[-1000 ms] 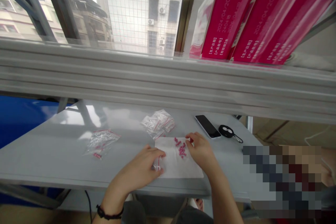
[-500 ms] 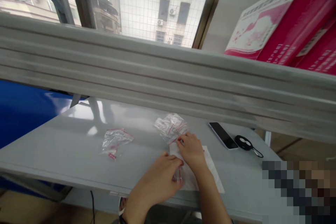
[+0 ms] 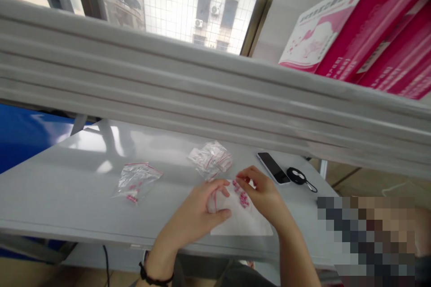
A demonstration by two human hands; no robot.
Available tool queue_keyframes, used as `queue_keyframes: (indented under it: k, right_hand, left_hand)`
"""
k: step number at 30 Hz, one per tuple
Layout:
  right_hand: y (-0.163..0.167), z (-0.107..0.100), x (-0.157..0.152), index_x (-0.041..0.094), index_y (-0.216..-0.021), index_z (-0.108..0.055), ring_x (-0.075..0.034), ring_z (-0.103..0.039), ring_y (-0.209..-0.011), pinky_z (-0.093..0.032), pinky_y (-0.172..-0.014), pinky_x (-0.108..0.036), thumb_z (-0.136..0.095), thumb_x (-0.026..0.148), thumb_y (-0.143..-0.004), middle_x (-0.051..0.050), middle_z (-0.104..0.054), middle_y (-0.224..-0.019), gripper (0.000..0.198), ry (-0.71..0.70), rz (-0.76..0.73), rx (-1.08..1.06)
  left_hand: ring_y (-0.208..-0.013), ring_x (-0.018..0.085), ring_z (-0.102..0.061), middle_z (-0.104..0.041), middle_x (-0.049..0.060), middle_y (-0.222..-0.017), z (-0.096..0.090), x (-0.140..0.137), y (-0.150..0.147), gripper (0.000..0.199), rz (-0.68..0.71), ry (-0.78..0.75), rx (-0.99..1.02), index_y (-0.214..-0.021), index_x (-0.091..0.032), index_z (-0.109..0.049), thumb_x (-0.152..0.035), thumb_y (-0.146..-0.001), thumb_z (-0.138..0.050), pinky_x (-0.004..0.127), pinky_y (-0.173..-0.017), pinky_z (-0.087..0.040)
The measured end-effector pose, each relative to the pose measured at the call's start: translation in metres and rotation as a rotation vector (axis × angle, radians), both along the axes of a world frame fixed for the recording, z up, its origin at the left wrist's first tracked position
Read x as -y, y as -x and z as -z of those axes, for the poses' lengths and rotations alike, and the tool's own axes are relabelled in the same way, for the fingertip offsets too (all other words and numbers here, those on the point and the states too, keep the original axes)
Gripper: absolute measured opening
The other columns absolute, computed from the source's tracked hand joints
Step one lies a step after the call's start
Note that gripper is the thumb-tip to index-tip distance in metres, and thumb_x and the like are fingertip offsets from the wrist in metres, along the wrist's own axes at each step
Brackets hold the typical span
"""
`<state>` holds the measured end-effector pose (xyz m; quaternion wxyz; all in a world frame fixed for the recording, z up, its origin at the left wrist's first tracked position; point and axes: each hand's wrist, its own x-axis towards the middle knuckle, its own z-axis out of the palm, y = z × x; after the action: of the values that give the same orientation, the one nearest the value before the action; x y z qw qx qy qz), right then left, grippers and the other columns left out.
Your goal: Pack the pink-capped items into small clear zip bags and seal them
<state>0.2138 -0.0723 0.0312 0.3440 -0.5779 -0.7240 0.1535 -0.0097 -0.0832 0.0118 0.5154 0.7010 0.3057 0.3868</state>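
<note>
A pile of pink-and-white capsules (image 3: 243, 199) lies on a sheet of white paper (image 3: 240, 226) near the front of the table. From the right, my right hand (image 3: 264, 190) reaches over the paper, thumb and fingers closed together at the upper end of the pile. What they pinch is too small to make out. My left hand (image 3: 202, 206) curls around a small clear zip bag (image 3: 212, 204) with a red line at its mouth. Its thumb and forefinger stand apart, and its other fingers are mostly hidden.
Left on the table (image 3: 77, 197) lies a clear bag (image 3: 138, 184) with capsules inside. Crumpled zip bags (image 3: 212, 158) sit behind the paper. A phone (image 3: 273, 168) and a round black object with a loop (image 3: 296, 176) lie right. A grey beam (image 3: 202, 94) crosses ahead; pink boxes (image 3: 350, 36) stand above.
My right hand has moved from the crumpled bags to the capsules on the paper, uncovering them. My left hand has turned and spread its thumb from its forefinger. The view has shifted slightly.
</note>
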Motion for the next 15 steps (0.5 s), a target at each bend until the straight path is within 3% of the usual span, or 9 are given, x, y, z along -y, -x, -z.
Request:
queue_keyframes:
  k: [4,7,10,15]
  right_hand:
    - [-0.027,0.014,0.009,0.021,-0.081,-0.070,-0.019,-0.062,-0.071,-0.046,-0.066,-0.028,-0.056,0.033,-0.089,-0.002,-0.067,-0.074,0.021,0.052,0.075,-0.013]
    - [-0.041,0.029,0.011,0.021,-0.080,-0.071,-0.019,-0.062,-0.073,-0.046,-0.070,-0.030,-0.056,0.034,-0.088,-0.002,-0.068,-0.076,0.021,0.078,0.070,0.036]
    - [-0.049,0.036,0.015,0.022,-0.079,-0.071,-0.020,-0.063,-0.074,-0.045,-0.071,-0.030,-0.055,0.032,-0.087,-0.003,-0.070,-0.079,0.021,0.105,0.030,0.088]
    - [-0.057,0.042,0.019,0.021,-0.081,-0.073,-0.021,-0.066,-0.078,-0.046,-0.073,-0.031,-0.051,0.028,-0.087,-0.005,-0.071,-0.082,0.025,0.093,0.062,0.125]
  left_hand:
    - [-0.089,0.018,-0.060,-0.066,0.005,-0.105,-0.003,-0.005,0.006,0.049,0.030,0.416,0.650,-0.127,-0.025,-0.063,-0.050,-0.086,-0.070,0.032,-0.080,-0.049]
    - [-0.092,0.016,-0.062,-0.065,0.005,-0.113,-0.006,-0.010,0.014,0.041,-0.033,0.664,0.967,-0.127,-0.025,-0.063,-0.050,-0.095,-0.059,0.033,-0.081,-0.053]
    - [-0.092,0.017,-0.066,-0.067,0.005,-0.115,-0.008,-0.013,0.020,0.032,-0.073,0.799,1.021,-0.124,-0.022,-0.064,-0.039,-0.098,-0.057,0.037,-0.085,-0.055]
    - [-0.091,0.019,-0.070,-0.070,0.008,-0.116,-0.007,-0.013,0.016,0.030,-0.137,0.875,0.952,-0.123,-0.019,-0.065,-0.020,-0.094,-0.058,0.037,-0.085,-0.057]
